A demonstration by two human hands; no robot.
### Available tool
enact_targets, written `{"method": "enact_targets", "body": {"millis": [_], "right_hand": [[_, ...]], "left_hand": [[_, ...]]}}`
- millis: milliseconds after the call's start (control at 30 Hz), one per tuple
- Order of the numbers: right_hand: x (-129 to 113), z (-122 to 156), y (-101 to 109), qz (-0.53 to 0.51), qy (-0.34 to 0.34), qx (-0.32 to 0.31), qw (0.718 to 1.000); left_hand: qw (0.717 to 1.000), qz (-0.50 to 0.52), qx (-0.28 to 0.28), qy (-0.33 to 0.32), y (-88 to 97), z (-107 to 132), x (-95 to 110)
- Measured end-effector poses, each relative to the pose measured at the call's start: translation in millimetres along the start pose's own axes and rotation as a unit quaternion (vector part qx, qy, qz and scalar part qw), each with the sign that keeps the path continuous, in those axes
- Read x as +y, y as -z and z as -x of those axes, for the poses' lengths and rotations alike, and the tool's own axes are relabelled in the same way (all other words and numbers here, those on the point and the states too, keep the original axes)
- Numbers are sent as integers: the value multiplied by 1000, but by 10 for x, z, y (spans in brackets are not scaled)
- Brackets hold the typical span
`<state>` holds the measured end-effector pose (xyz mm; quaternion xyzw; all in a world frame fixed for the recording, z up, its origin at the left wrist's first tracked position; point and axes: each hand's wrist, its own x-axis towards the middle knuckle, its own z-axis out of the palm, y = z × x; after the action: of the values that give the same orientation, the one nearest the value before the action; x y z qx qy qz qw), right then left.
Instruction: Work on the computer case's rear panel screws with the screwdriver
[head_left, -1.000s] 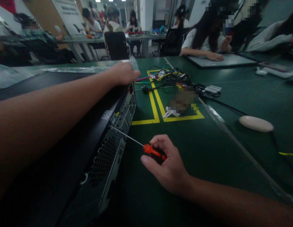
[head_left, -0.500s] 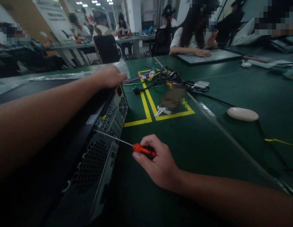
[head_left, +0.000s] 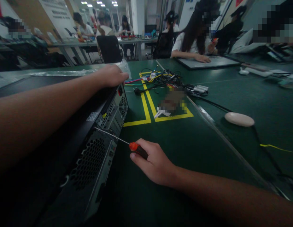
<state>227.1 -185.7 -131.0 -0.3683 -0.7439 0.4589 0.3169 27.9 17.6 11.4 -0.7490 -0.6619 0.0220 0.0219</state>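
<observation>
A black desktop computer case (head_left: 89, 167) lies on the green table at my left, its perforated back panel turned to the right. My right hand (head_left: 155, 162) is closed around the red and black handle of a screwdriver (head_left: 134, 147). The thin shaft reaches left, and its tip meets the back panel near the case's upper edge. At the far back corner of the case, my left hand (head_left: 114, 75) rests with its fingers curled over the edge. Its fingertips are partly hidden, so I cannot tell how firmly it grips.
Yellow tape (head_left: 146, 104) marks the table beyond the case. A tangle of cables (head_left: 170, 77) lies there, with a blurred-out object in front. A pale oval mouse-like thing (head_left: 239, 119) is at the right. Across the table, a person (head_left: 196, 47) touches a flat panel (head_left: 208, 62).
The screwdriver handle has turned within my right hand, and the hand sits slightly lower and further left. My left hand stays on the case. The view has shifted a little.
</observation>
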Motion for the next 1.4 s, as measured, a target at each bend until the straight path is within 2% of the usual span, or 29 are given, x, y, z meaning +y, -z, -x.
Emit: {"method": "enact_targets", "body": {"millis": [167,333,467,767,900,1100,1400], "right_hand": [[-3,9,1,-3,-9,-6,1000],[10,-26,26,-60,-76,14,995],[50,-52,39,-105,-104,21,989],[74,-38,126,-184,-115,-20,976],[2,7,123,-163,-92,-13,982],[12,91,72,-49,-30,95,994],[97,167,32,28,48,168,984]], "left_hand": [[999,-24,1,-38,-2,-6,-21],[998,-42,-11,-43,11,0,-8],[998,-41,-4,-56,7,6,-10],[999,13,25,-19,-127,-147,-122],[999,19,20,-18,-109,-125,-110],[1000,18,6,-10,-39,-39,-51],[999,22,26,-13,-70,-55,-65]]}}
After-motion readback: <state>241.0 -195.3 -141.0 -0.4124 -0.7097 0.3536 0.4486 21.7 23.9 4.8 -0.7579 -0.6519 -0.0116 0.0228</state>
